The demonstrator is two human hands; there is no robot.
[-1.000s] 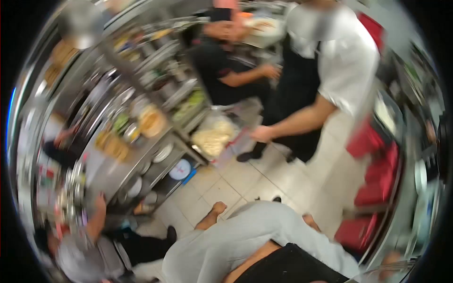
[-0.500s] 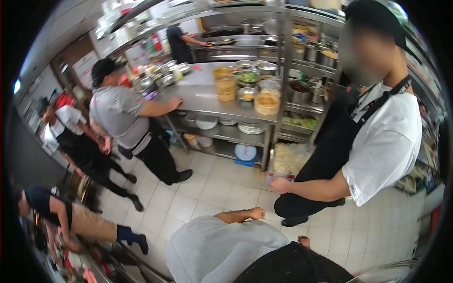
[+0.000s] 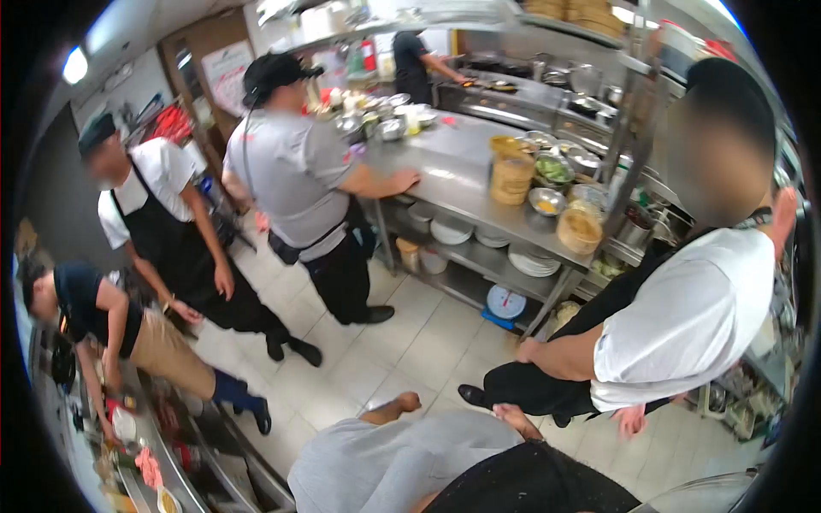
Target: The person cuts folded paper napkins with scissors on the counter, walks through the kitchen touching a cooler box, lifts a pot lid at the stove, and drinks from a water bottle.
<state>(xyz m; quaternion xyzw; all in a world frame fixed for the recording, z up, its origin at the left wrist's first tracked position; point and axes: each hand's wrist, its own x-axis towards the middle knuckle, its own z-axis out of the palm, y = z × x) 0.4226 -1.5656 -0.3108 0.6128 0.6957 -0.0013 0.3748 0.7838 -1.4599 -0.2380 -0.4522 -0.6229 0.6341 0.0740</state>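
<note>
Holds the left hand (image 3: 404, 405) loosely fisted around nothing visible; cannot tell the grip of the partly hidden right hand (image 3: 516, 421). Faces a kitchen scale (image 3: 506, 302) on the lower shelf (image 3: 460, 282) near the counter's (image 3: 457, 167) right front corner, likely stowed low to free the top for steamers (image 3: 511, 179).

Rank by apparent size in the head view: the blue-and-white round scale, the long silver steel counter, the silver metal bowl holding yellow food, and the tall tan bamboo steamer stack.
Largest to smallest:
1. Steel counter
2. Bamboo steamer stack
3. Round scale
4. Metal bowl, shallower than the scale
</note>
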